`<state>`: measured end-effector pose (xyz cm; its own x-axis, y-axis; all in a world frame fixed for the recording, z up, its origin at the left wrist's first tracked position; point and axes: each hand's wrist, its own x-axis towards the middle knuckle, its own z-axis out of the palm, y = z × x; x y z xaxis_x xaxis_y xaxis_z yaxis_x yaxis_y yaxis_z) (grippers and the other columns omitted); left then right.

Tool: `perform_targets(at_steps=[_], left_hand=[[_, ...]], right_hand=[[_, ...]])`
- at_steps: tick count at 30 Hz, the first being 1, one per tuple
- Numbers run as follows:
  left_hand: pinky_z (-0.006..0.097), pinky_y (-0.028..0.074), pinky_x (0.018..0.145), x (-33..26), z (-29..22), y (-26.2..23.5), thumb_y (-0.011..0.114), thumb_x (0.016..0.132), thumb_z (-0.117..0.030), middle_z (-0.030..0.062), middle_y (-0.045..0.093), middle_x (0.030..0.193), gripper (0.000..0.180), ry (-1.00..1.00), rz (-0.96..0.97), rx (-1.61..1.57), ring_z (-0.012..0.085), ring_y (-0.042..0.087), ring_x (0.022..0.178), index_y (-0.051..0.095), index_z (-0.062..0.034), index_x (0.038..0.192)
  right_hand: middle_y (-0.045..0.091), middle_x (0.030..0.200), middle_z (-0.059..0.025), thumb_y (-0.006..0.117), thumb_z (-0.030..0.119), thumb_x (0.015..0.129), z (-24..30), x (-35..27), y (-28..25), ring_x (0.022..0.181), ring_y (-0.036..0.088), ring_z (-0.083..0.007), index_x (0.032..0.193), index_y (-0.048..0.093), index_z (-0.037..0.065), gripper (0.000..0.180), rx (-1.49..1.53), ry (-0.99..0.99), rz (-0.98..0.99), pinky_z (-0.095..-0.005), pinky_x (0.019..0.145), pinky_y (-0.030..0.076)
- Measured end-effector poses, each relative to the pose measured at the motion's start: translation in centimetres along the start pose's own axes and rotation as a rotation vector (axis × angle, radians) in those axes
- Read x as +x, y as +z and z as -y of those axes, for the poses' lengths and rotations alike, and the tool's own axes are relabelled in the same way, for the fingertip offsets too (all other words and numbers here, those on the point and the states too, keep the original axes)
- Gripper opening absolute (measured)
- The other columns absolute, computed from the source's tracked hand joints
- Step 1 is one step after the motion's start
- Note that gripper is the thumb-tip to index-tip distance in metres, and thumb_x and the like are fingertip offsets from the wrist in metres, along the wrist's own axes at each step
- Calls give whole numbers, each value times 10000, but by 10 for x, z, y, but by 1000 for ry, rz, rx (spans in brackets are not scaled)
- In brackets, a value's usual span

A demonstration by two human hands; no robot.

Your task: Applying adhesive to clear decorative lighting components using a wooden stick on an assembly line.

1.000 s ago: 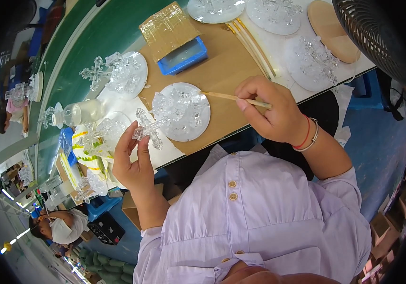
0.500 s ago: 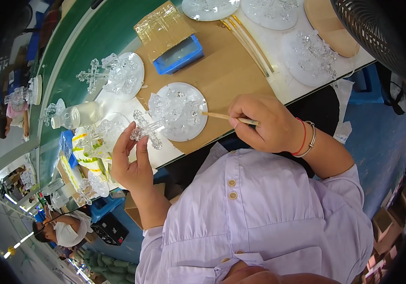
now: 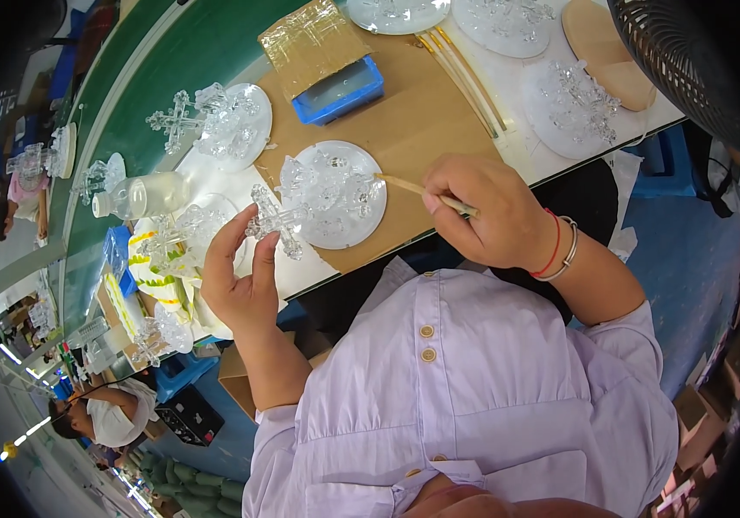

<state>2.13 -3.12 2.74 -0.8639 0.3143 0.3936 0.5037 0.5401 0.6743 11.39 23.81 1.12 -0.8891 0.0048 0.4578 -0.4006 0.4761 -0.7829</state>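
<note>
In front of me a clear ornament with a cross point(image 3: 277, 223) and small figures rests on a round white disc point(image 3: 354, 226). The fingertips and thumb of my left hand point(image 3: 245, 276) are closed on the cross at its left side. My right hand point(image 3: 487, 216) pinches a thin paintbrush point(image 3: 406, 184) with a pale wooden handle. Its tip meets the upper right rim of the disc. Whether liquid is on the tip is too small to tell.
A blue open box point(image 3: 335, 99) under a cardboard flap stands behind the ornament, several brushes point(image 3: 465, 73) to its right. Similar ornaments on discs point(image 3: 245, 129) stand around. A clear bottle point(image 3: 150, 195) lies left. A fan point(image 3: 689, 52) is far right; other people sit left.
The brush tip has moved a little away from me along the disc's rim. The view has shifted slightly. My left hand still holds the cross.
</note>
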Motion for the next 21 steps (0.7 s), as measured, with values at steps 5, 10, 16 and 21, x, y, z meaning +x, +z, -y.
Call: perform_targets(at_steps=[5,10,16,21], left_hand=[[302,521,822,-1,1,2,789,750,-54,93,708,1011,330,15,-9,-13,190,666,921,663,-16,1053],[298,524,815,-4,0,3,795,741,-52,94,707,1004,340,24,-29,-38,191,668,907,659,-10,1049],[296,525,810,-7,-3,1,803,725,-40,96,708,992,341,61,-26,4,197,669,895,660,-8,1033],[299,526,810,-15,1,4,814,715,-34,103,706,986,370,81,-77,-15,204,667,882,639,-3,1039]], right_hand=[[574,761,-128,585,-38,803,2,-4,1,623,557,-282,853,513,10,100,-2,8,48,-339,576,455],[577,758,-130,580,-41,797,11,-14,3,619,557,-286,847,515,9,96,43,12,97,-339,570,455],[579,748,-129,585,-35,788,9,-9,1,614,565,-282,840,520,16,97,-24,8,21,-332,566,457],[584,753,-137,575,-45,803,16,-12,-8,597,562,-242,847,519,5,87,76,29,119,-306,563,456]])
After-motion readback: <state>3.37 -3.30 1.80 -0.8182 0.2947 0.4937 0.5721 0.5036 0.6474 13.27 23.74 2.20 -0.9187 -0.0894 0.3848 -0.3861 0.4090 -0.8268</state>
